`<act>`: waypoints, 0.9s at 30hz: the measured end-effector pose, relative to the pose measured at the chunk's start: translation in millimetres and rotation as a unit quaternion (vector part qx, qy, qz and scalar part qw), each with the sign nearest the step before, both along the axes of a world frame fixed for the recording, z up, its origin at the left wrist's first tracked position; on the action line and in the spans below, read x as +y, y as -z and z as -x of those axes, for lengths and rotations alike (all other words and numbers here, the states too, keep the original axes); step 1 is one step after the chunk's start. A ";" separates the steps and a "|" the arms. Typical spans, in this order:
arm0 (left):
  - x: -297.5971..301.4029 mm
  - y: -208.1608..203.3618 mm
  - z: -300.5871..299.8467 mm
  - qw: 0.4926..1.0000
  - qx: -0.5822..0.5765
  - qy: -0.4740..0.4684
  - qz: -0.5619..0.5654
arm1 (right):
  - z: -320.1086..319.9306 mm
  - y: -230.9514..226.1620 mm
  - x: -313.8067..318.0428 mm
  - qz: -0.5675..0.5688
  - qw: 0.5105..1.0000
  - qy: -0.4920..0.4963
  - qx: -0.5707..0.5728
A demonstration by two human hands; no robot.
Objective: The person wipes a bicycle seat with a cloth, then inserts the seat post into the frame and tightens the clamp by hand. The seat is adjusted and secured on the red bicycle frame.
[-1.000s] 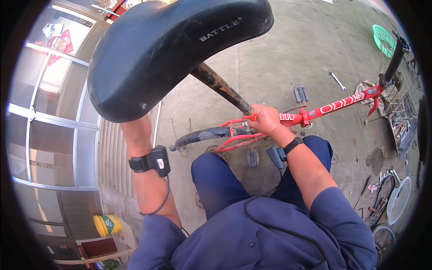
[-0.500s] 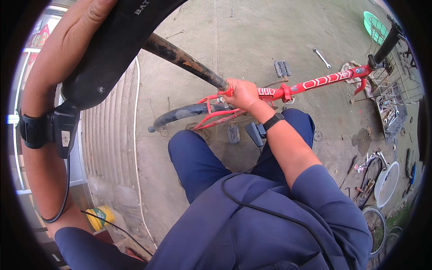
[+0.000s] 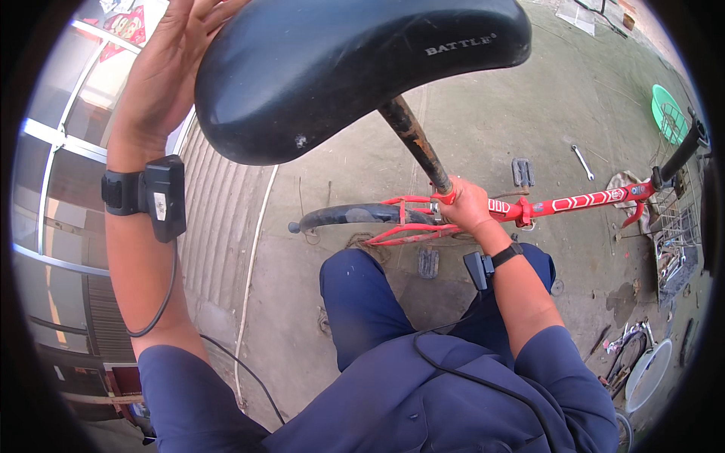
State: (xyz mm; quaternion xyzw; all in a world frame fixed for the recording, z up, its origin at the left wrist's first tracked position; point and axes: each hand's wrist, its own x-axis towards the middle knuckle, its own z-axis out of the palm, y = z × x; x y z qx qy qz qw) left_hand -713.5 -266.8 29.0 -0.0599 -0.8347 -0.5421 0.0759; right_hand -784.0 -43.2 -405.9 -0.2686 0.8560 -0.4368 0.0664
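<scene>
A black bicycle saddle (image 3: 332, 83) on a rusty seat post (image 3: 415, 140) looms at the top. My left hand (image 3: 177, 68) lies against the saddle's wide left end, fingers stretched out along its edge; some fingertips are cut off by the top border. Lower down, my right hand (image 3: 468, 208) is closed around the red bicycle frame (image 3: 581, 201), where the post enters its collar; the fingers' far side is hidden. The rear wheel's black fender (image 3: 351, 215) points left. A pedal (image 3: 428, 263) shows between my knees, a second pedal (image 3: 522, 173) beyond the frame.
A wrench (image 3: 582, 162) lies on the concrete floor. To the right are a wire basket (image 3: 683, 200), a tray of tools (image 3: 672, 264), a green basin (image 3: 666, 113) and a white basin (image 3: 648, 375). A pale hose (image 3: 257, 257) runs along the floor by a ribbed strip, left.
The saddle has shifted rightward and now shows more of its side and top. The seat post leans less. My left hand has moved along with the saddle; my right hand stays at the collar.
</scene>
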 end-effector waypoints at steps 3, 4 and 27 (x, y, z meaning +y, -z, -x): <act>-34.9 22.4 8.6 0.993 -0.004 0.043 -0.112 | 1.5 -1.4 -0.3 -0.043 0.998 -0.013 -0.049; -40.7 23.4 9.7 0.987 -0.015 0.049 -0.155 | 1.8 -1.6 0.3 -0.039 0.999 -0.015 -0.018; -1.2 -10.1 21.5 0.924 -0.240 -0.198 -0.222 | 24.2 -388.4 47.5 0.196 0.931 -0.016 -0.306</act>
